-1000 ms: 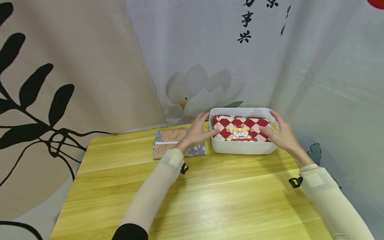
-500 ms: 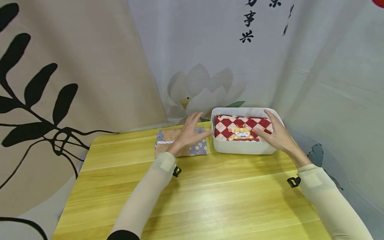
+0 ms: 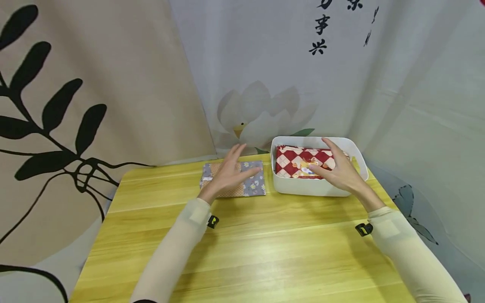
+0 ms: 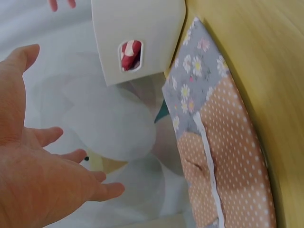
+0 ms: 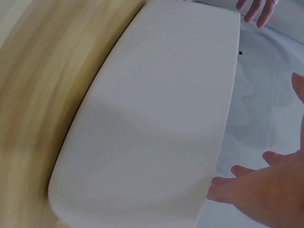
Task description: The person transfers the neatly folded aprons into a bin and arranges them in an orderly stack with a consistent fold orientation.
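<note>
A white plastic bin (image 3: 310, 188) stands at the back right of the table, with a folded red-and-cream checked cloth (image 3: 287, 162) inside that bears a cartoon animal print. Over the bin's right part hovers my right hand (image 3: 339, 171), fingers spread and holding nothing. To the left, my left hand (image 3: 229, 173) is raised above a folded cloth piece (image 3: 254, 181), its fingers apart. Grey floral fabric, brown polka-dot fabric and a white trim make up that piece, seen closer in the left wrist view (image 4: 223, 137). Through the bin's handle hole, red cloth (image 4: 130, 54) shows.
The wooden table (image 3: 242, 252) reaches to a printed curtain (image 3: 261, 63) behind and at the right. The floral piece lies flat just left of the bin, near the back edge. A dark plant print (image 3: 57, 109) marks the curtain at left.
My left hand has moved left, away from the bin's left end, to above the floral piece. My right hand has shifted left from the bin's right rim. The view has turned slightly left.
</note>
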`<action>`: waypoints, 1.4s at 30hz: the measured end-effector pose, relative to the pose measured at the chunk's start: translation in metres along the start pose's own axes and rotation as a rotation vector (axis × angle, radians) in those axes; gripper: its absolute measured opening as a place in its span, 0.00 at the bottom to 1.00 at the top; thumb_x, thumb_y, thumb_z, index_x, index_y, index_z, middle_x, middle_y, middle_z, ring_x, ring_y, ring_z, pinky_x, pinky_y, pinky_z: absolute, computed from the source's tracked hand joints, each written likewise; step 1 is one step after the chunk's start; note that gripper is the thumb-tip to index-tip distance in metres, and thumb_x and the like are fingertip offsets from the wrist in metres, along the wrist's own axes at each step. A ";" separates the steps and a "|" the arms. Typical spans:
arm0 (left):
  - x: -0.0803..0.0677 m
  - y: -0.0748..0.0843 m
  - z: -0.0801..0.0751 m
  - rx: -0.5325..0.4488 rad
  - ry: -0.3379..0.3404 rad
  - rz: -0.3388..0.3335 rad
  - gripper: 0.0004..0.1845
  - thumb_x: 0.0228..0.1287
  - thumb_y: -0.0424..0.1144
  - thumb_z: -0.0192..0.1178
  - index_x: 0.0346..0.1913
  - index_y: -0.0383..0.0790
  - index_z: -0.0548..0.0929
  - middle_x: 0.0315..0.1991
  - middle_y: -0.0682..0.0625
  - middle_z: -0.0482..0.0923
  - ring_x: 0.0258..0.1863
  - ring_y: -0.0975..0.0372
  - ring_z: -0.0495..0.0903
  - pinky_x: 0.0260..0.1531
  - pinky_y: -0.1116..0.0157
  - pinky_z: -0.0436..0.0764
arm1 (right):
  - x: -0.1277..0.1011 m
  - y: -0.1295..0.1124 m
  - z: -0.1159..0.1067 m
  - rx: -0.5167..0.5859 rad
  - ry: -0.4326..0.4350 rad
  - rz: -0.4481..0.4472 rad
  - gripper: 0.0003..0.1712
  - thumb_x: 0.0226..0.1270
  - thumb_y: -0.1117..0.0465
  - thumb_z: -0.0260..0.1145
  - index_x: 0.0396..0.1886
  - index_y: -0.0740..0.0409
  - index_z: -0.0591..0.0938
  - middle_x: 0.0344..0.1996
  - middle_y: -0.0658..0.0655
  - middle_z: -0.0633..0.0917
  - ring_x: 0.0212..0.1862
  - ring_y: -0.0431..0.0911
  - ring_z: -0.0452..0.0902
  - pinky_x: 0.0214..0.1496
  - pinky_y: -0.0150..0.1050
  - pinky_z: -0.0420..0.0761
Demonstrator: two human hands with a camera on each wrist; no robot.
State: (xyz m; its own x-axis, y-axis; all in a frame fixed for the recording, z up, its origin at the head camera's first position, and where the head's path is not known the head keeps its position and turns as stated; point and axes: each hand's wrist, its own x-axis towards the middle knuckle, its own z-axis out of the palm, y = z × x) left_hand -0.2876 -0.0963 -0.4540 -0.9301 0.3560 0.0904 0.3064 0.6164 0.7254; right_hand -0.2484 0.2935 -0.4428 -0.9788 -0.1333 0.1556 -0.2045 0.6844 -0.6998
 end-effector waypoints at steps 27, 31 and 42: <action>-0.030 -0.029 -0.026 -0.002 0.055 -0.030 0.58 0.71 0.75 0.68 0.94 0.69 0.48 0.97 0.53 0.38 0.95 0.42 0.46 0.85 0.22 0.57 | 0.017 -0.035 0.034 0.057 -0.037 -0.093 0.61 0.74 0.39 0.77 0.95 0.29 0.50 0.94 0.55 0.56 0.93 0.64 0.54 0.90 0.79 0.57; -0.033 -0.033 -0.030 0.006 0.070 -0.032 0.57 0.72 0.73 0.68 0.94 0.68 0.49 0.97 0.52 0.38 0.95 0.42 0.45 0.85 0.22 0.55 | 0.021 -0.042 0.041 0.070 -0.051 -0.099 0.61 0.74 0.37 0.76 0.95 0.29 0.50 0.94 0.54 0.56 0.93 0.62 0.52 0.90 0.79 0.56; -0.045 -0.044 -0.040 0.009 0.097 -0.062 0.56 0.73 0.69 0.69 0.94 0.65 0.49 0.97 0.48 0.39 0.94 0.39 0.49 0.84 0.22 0.58 | 0.032 -0.061 0.059 0.101 -0.061 -0.129 0.60 0.73 0.38 0.78 0.95 0.30 0.53 0.94 0.52 0.57 0.93 0.61 0.54 0.91 0.76 0.57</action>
State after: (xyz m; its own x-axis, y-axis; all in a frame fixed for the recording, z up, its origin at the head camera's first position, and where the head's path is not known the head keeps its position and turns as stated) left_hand -0.2668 -0.1675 -0.4623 -0.9625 0.2471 0.1117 0.2489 0.6418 0.7254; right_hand -0.2678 0.2050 -0.4358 -0.9427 -0.2610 0.2080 -0.3257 0.5838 -0.7437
